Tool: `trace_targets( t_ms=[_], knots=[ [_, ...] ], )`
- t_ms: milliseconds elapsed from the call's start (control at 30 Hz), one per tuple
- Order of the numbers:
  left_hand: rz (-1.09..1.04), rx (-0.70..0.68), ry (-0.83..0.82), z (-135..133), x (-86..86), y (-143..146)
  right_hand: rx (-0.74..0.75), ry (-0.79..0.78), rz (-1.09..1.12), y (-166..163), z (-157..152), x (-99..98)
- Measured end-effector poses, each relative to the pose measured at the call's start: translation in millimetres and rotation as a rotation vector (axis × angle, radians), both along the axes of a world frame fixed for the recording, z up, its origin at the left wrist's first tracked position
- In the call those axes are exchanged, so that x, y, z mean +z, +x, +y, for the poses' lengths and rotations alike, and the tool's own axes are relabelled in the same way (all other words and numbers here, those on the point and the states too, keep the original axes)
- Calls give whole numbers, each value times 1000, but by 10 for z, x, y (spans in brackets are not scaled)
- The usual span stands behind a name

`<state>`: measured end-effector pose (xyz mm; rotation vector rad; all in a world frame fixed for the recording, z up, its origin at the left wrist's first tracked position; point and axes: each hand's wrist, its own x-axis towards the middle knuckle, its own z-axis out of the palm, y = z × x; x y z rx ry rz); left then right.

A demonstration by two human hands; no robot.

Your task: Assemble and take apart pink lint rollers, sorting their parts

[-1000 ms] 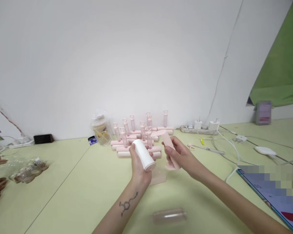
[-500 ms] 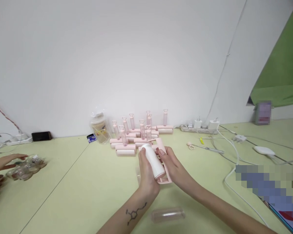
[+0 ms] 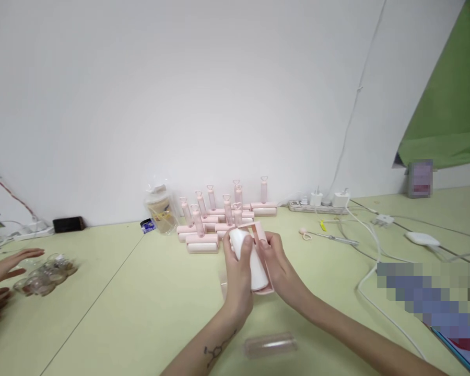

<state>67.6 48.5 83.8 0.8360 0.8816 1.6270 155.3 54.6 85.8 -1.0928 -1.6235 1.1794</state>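
My left hand [image 3: 238, 279] is wrapped round a white roll [image 3: 249, 260]. My right hand [image 3: 279, 266] grips a pink roller frame [image 3: 260, 233], and the roll sits inside that frame. Both hands meet above the pale green table [image 3: 141, 303] near its middle. Behind them stands a group of several pink lint rollers [image 3: 223, 219] with upright heart-topped handles. A clear plastic cover [image 3: 271, 344] lies on the table in front of my arms.
A bagged cup [image 3: 159, 210] stands left of the rollers. Another person's hand [image 3: 8, 263] hovers by small jars [image 3: 43, 277] at the far left. A power strip [image 3: 317, 206], white cables [image 3: 370, 271] and scissors [image 3: 329, 237] lie at the right.
My hands came together: the white roll moved from beside the pink frame into it. The other person's hand at the left reached out over the jars.
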Motion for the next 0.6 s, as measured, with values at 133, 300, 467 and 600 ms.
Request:
trace_targets(
  t_ms=[133,300,467,600],
  knots=[
    [154,-38,64,36,89,-85,-63,248,-106,57,44,14],
    [285,-308,-56,-46,254,-349,86,330,-237,222,123,188],
    [682,-433,-65,-262,154,-611,251,476,-564,268,53,242],
    [1083,-412,-132,-454,72,-692,314,589,-832,187,-122,136]
  ],
)
